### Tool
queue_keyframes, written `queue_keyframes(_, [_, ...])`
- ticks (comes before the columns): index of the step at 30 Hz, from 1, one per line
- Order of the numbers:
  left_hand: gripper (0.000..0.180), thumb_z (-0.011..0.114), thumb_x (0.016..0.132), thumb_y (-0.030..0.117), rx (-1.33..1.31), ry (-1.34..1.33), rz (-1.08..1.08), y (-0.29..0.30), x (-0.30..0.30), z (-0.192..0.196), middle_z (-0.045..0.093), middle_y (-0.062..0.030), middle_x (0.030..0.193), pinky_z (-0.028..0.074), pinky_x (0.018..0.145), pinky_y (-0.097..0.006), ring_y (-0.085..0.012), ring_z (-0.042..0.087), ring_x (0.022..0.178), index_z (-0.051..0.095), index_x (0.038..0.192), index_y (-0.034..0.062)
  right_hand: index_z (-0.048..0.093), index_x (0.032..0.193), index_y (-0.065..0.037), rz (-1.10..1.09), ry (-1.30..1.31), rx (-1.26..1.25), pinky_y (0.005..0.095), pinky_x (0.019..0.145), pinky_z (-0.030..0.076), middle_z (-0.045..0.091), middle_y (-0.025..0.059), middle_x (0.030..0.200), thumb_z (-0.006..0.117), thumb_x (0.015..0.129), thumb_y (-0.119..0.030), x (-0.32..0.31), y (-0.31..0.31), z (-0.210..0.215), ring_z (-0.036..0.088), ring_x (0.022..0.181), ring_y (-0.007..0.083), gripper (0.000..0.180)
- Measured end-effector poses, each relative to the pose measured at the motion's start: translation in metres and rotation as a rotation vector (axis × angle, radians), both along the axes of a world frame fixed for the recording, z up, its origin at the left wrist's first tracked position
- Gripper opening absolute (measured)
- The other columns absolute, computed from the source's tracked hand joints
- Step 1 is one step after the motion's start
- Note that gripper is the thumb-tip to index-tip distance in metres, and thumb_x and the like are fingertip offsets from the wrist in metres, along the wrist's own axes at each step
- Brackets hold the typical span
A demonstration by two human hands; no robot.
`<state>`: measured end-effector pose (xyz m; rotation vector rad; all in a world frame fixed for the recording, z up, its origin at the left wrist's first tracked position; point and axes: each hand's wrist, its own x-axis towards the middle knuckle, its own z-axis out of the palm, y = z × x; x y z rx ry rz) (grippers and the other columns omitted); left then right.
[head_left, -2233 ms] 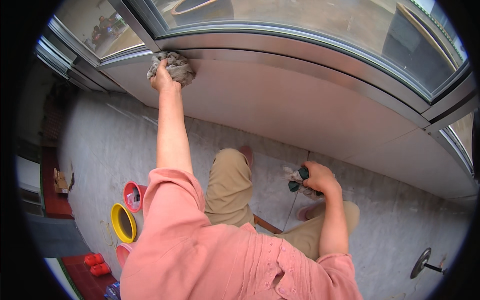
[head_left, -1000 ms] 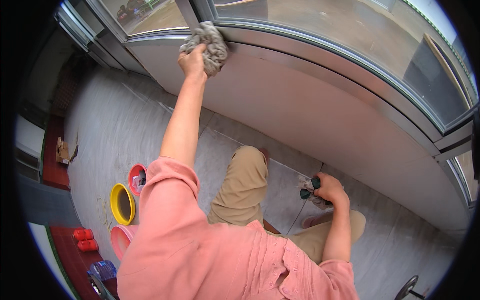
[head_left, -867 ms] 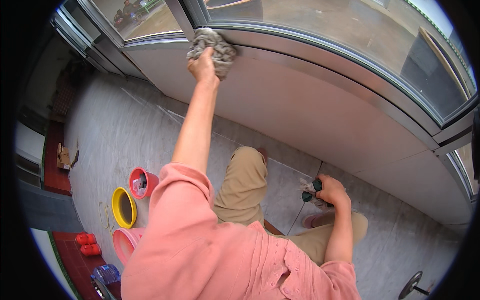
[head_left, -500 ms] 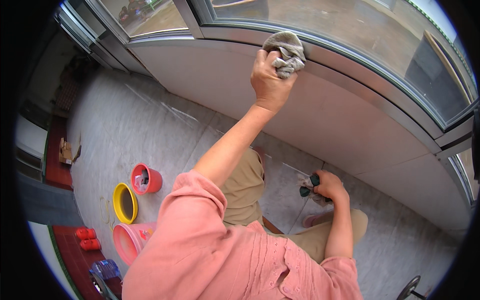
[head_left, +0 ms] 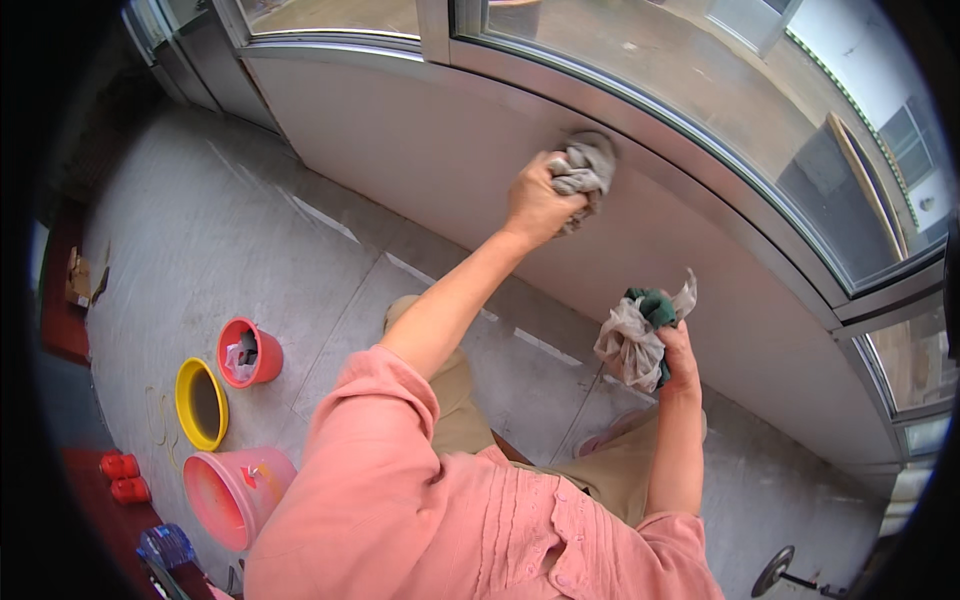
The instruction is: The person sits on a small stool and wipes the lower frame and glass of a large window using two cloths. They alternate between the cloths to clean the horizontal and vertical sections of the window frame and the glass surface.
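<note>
My left hand [head_left: 541, 207] is closed round a crumpled grey rag [head_left: 586, 172], pressed against the pale wall panel [head_left: 400, 130] just under the metal window frame [head_left: 690, 160]. Lower and to the right, my right hand [head_left: 680, 360] grips a dark green cloth [head_left: 655, 308] bunched together with a crinkled whitish plastic bag [head_left: 630, 345]. That bundle is held up in front of the panel, and its far side is hidden.
On the grey tiled floor [head_left: 300, 290] at left stand a red bucket [head_left: 265, 358], a yellow bucket [head_left: 219, 405] of dark liquid and a large pink bucket [head_left: 265, 480]. Red items [head_left: 122, 478] and a blue-tinted bottle [head_left: 166, 545] lie farther left. A black wheel [head_left: 772, 572] shows lower right.
My left hand has brought the grey rag down from the window frame onto the panel. My right hand has risen from near the floor with the green cloth and plastic bag. The view has shifted.
</note>
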<state>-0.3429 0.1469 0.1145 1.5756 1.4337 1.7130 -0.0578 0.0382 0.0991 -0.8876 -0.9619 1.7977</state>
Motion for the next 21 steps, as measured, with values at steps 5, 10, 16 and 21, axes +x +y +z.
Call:
queue_keyframes(5, [0.021, 0.072, 0.078, 0.0, -0.371, -0.628, -0.096, -0.043, -0.083, -0.088, 0.073, -0.0094, 0.094, 0.058, 0.073, -0.032, -0.0167, 0.071, 0.082, 0.069, 0.099, -0.0036, 0.057, 0.137, -0.008, 0.074, 0.054, 0.058, 0.0339, 0.102, 0.051, 0.066, 0.003, 0.122, 0.07, 0.086, -0.004, -0.074, 0.026, 0.072, 0.064, 0.114, 0.0168, 0.053])
queue_keyframes(10, [0.02, 0.069, 0.079, -0.005, -0.356, -1.133, -0.096, -0.035, -0.103, -0.077, 0.069, -0.0071, 0.092, 0.059, 0.073, -0.035, -0.019, 0.07, 0.081, 0.065, 0.099, -0.0009, 0.061, 0.124, -0.005, 0.206, -0.528, 0.532, 0.0312, 0.101, 0.048, 0.063, 0.002, 0.116, 0.074, 0.081, 0.006, -0.187, 0.075, 0.134, 0.061, 0.111, 0.0181, 0.047])
queue_keyframes(16, [0.022, 0.069, 0.08, -0.005, -0.272, -1.323, -0.102, -0.034, -0.151, -0.056, 0.07, -0.0068, 0.095, 0.058, 0.077, -0.034, -0.0183, 0.07, 0.083, 0.066, 0.101, 0.0013, 0.068, 0.119, -0.015, -0.38, -1.085, 2.118, 0.0457, 0.079, 0.054, 0.068, 0.0057, 0.11, 0.086, 0.07, -0.007, -0.358, 0.17, 0.241, 0.066, 0.103, 0.0361, 0.053])
queue_keyframes(21, [0.02, 0.068, 0.081, -0.005, -0.244, -1.348, -0.047, -0.031, -0.165, -0.057, 0.07, -0.0049, 0.093, 0.056, 0.075, -0.033, -0.016, 0.068, 0.082, 0.067, 0.099, 0.002, 0.064, 0.104, -0.015, -0.354, -1.329, 2.312, 0.0382, 0.08, 0.051, 0.065, 0.0017, 0.099, 0.071, 0.084, -0.012, -0.39, 0.223, 0.174, 0.064, 0.104, 0.024, 0.022])
